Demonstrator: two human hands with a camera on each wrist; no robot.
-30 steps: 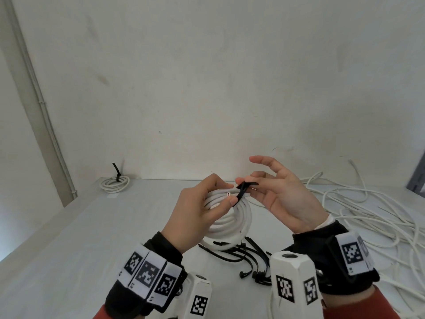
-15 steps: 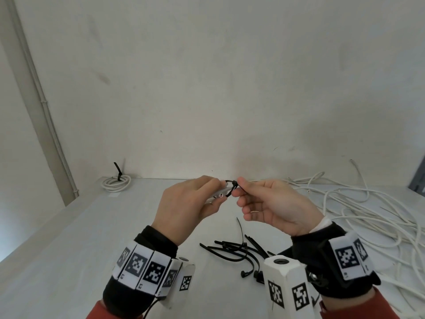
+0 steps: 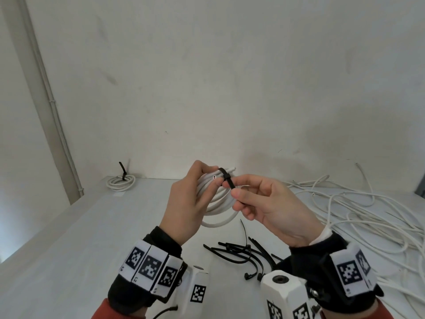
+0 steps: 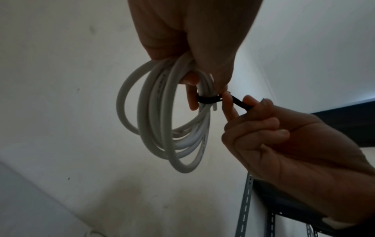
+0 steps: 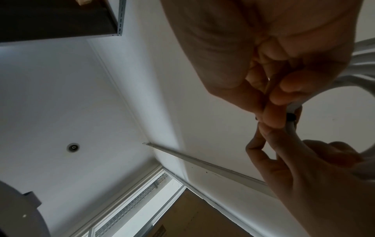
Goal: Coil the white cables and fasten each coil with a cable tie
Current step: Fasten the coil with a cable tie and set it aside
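A coil of white cable (image 3: 218, 201) (image 4: 162, 128) is held up above the table, gripped at its top by my left hand (image 3: 195, 199) (image 4: 194, 48). A black cable tie (image 3: 226, 177) (image 4: 209, 99) is looped round the coil's strands just beyond the left fingers. My right hand (image 3: 259, 203) (image 4: 274, 133) pinches the tie's free tail between thumb and curled fingers, to the right of the coil. In the right wrist view the right fingers (image 5: 271, 99) hide most of the tie, and part of the coil (image 5: 361, 64) shows at the right edge.
A pile of black cable ties (image 3: 243, 254) lies on the white table (image 3: 80, 249) below the hands. Loose white cables (image 3: 368, 215) sprawl over the right side. A tied coil (image 3: 120, 181) sits at the back left by the wall.
The coil, edge-on half a second ago, is turned face-on again. The tie, open a second ago, is now looped round the strands, and the right hand has taken its tail.
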